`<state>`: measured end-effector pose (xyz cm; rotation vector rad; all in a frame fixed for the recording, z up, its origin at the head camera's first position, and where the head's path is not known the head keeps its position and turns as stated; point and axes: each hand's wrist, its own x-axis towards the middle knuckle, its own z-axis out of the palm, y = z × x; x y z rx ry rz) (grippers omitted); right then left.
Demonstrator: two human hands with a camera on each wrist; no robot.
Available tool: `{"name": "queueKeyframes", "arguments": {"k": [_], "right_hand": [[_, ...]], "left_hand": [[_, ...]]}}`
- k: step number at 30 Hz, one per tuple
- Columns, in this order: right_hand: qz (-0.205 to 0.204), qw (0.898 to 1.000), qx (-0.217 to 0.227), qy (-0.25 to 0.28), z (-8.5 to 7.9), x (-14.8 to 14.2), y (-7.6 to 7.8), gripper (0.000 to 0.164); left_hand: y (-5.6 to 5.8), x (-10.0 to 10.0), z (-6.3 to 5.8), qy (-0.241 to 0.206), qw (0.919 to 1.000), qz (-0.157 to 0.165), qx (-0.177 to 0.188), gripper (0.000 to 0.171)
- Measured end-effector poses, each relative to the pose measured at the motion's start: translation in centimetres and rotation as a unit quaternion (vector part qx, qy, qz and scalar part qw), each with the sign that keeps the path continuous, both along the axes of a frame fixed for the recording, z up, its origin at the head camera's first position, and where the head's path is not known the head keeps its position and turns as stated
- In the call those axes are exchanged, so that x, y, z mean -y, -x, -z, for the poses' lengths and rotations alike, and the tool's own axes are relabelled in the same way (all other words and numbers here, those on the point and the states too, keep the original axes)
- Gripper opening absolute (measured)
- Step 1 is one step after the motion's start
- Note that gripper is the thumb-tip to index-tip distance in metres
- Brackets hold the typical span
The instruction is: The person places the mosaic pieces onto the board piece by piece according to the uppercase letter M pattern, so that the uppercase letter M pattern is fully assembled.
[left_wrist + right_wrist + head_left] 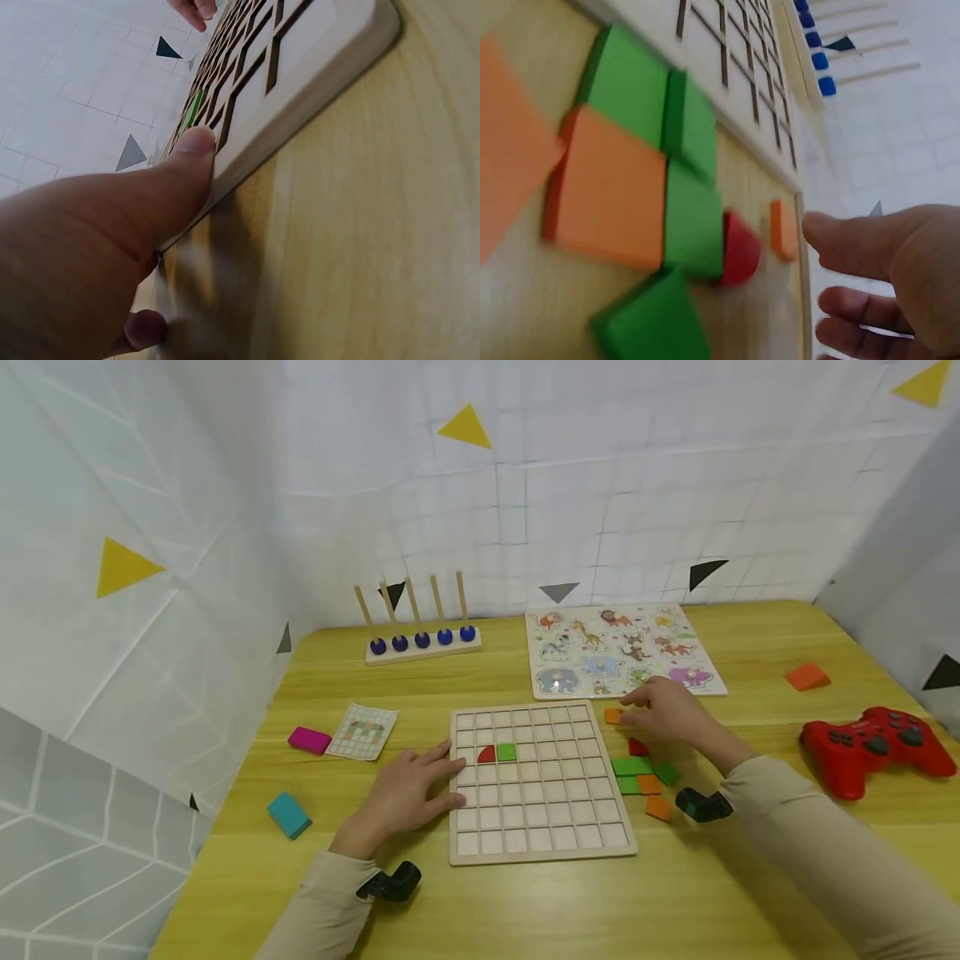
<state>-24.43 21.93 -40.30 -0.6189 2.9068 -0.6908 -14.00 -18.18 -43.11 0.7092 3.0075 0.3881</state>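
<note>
A wooden grid board [543,782] lies flat, with a red quarter-circle tile [487,754] and a green square tile [506,752] in neighbouring cells. My left hand [405,792] rests at its left edge, fingers spread, and the thumb [196,154] touches the rim. Beyond the board's upper right corner, my right hand [663,714] hovers near an orange tile [613,717]; in the right wrist view its thumb and fingers are apart with nothing between them. Below that hand lie a red piece [638,747] and several green tiles [632,767] and orange tiles [649,785].
A pattern card [363,732] lies left of the board, beside a magenta block [309,741] and a teal block [289,815]. Behind stand a peg stand with blue beads [423,647] and an animal puzzle [622,652]. At right are a red game controller [873,747] and an orange block [807,677].
</note>
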Motion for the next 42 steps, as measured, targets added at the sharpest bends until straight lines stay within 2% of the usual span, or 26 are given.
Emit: {"name": "queueKeyframes", "arguments": {"k": [5,10,15,20,26,34,42], "right_hand": [[-0.016,0.999,0.028,0.003,0.6,-0.8,0.1,0.037],[-0.013,0.999,0.030,0.000,1.2,-1.0,0.1,0.034],[-0.018,1.000,0.002,0.005,1.6,-1.3,0.2,0.029],[-0.035,0.999,-0.035,0.001,1.3,-0.8,-0.1,0.025],[-0.055,0.998,-0.021,-0.002,0.4,1.9,-1.3,0.023],[-0.153,0.985,-0.084,-0.005,0.9,6.8,-2.3,0.023],[-0.178,0.977,-0.116,-0.001,1.2,9.6,-3.0,0.020]], "left_hand": [[-0.1,0.1,0.0,-0.001,1.0000,0.001,0.007,0.052],[-0.1,-0.2,0.1,0.001,0.9999,0.001,0.013,0.053],[-0.1,-0.2,-0.1,-0.001,0.9999,0.000,0.015,0.055],[0.0,-0.2,-0.2,0.004,0.9998,-0.001,0.019,0.054],[0.0,-0.2,-0.4,0.006,0.9998,-0.003,0.019,0.053],[0.1,-0.1,-0.3,0.004,0.9998,-0.005,0.021,0.054],[0.0,-0.2,-0.5,0.006,0.9997,-0.008,0.021,0.054]]}}
